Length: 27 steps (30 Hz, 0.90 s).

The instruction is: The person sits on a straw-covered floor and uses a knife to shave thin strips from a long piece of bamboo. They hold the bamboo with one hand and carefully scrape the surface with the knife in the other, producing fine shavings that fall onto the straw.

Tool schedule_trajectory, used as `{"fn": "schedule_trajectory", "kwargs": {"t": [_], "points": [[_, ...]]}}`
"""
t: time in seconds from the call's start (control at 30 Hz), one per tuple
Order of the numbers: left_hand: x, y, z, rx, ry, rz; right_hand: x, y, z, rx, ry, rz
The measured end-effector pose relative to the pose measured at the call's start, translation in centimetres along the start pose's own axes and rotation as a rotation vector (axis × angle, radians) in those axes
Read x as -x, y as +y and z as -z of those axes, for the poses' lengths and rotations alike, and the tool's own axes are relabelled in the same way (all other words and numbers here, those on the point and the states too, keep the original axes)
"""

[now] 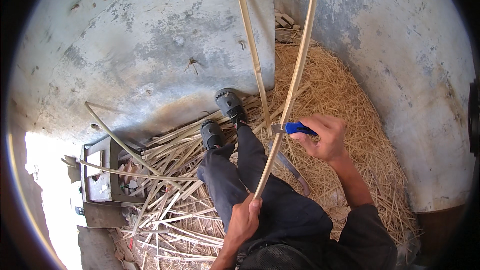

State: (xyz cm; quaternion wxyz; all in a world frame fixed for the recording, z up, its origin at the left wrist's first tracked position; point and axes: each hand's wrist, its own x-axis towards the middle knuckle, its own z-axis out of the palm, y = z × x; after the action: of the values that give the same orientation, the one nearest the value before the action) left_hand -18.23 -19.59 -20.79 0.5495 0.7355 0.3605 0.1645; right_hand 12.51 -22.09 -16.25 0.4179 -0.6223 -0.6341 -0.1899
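A long pale strip that looks like split bamboo (298, 67) runs from my left hand (244, 218) up past the top of the view. My left hand is closed around its lower end, above my lap. My right hand (321, 135) grips a utility knife with a blue handle (299, 128). Its short metal blade (277, 128) lies across the strip, touching or almost touching it. Behind it, a second pale strip (253, 45) leans up along the wall and passes close to the blade's tip.
Curly shavings (345, 120) are heaped on the right. Many split strips (175, 225) litter the floor at left, near a wooden box (106, 170). A dark curved tool (291, 166) lies by my leg. Worn grey walls (150, 45) rise ahead and on the right (400, 70).
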Motion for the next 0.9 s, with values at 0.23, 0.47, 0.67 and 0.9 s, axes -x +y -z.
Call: {"fn": "schedule_trajectory", "kwargs": {"t": [0.23,0.47,0.67,0.9], "points": [[1.5,-1.3,-0.6,0.005,-0.024,0.035,-0.5,1.7,-0.2,-0.014,0.056,-0.092],[0.7,-2.6,1.5,0.151,-0.264,0.164,-0.1,0.8,-1.0,0.033,0.12,-0.078],[-2.0,-0.6,2.8,-0.004,-0.154,-0.141,0.1,-0.5,-0.1,0.083,0.106,0.019],[-5.1,6.2,-0.7,0.209,-0.06,-0.142,-0.5,-2.2,0.0,0.039,0.1,0.009]]}}
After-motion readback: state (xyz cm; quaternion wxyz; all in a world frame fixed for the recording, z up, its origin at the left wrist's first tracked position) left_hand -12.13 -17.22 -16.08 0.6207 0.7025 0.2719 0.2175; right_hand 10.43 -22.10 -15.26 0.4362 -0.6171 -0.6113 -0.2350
